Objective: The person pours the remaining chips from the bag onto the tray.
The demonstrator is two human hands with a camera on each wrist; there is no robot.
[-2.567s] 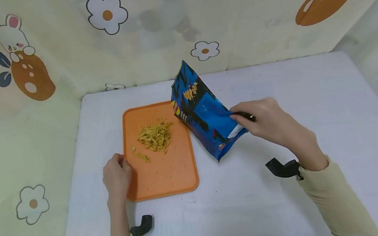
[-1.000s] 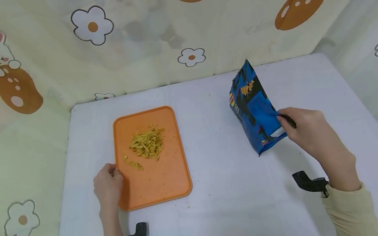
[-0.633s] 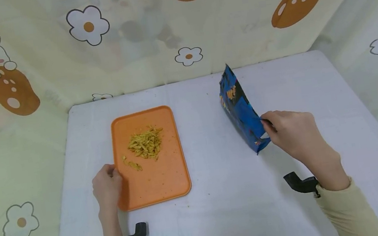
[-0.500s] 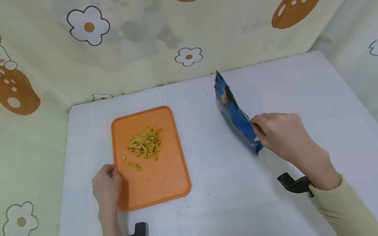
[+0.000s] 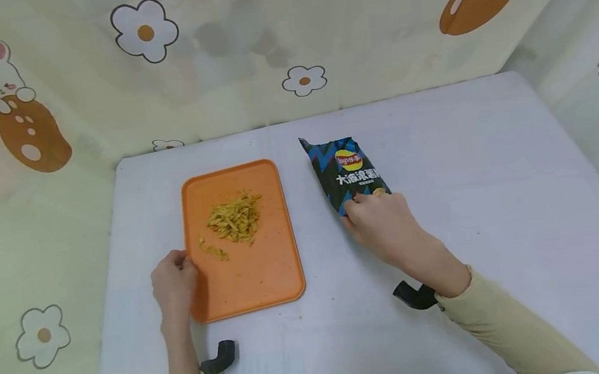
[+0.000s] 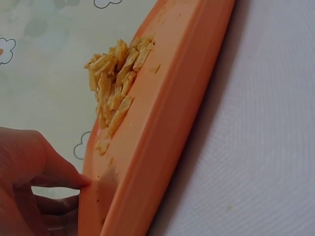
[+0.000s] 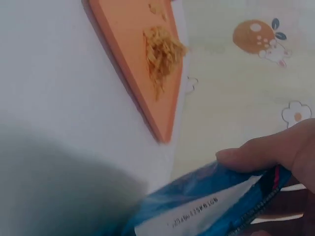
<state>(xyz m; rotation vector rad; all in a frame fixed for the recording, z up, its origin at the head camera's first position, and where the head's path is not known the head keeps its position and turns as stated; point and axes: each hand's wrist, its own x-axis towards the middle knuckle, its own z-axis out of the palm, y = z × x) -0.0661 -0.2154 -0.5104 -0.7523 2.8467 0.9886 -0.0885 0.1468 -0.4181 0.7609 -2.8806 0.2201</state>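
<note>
An orange tray lies on the white table, with a heap of yellow chip pieces in its middle and a smaller row of crumbs nearer its left side. My left hand pinches the tray's left rim; in the left wrist view, one fingertip presses the edge and other fingers curl behind it. Right of the tray, my right hand grips the near end of a blue and black chip bag, its yellow and red logo facing up. The right wrist view shows the thumb on the bag. The bag's near end is mostly covered by my hand.
A white table extends to the right and in front of the tray, with tiny crumbs scattered on it. A patterned curtain hangs behind and at both sides. Each wrist carries a black camera mount.
The chip bag first moved right, away from the tray, then came back left and turned over to show its logo side. My left hand stays on the tray rim; the heap looks the same.
</note>
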